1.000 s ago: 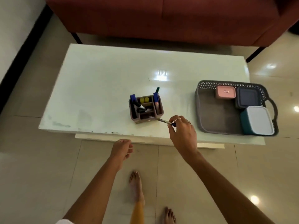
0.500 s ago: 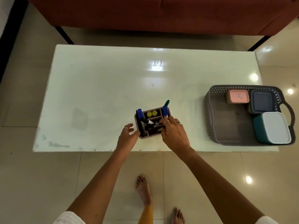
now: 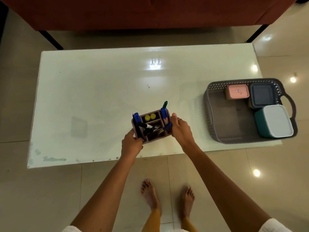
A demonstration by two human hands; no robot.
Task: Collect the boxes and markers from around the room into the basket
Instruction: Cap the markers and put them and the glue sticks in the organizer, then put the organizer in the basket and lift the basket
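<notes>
We look down on a pale table before a red sofa. At its right end sits a grey basket holding a white-lidded teal box, a navy box and a pink box. Near the front edge, our left hand and right hand grip opposite sides of a divided organizer, fingers curled round its walls, with blue markers and black markers inside.

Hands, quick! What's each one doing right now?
Left hand: grips the near left corner of the marker caddy.
Right hand: grips the caddy's right side, thumb up along its wall.
</notes>
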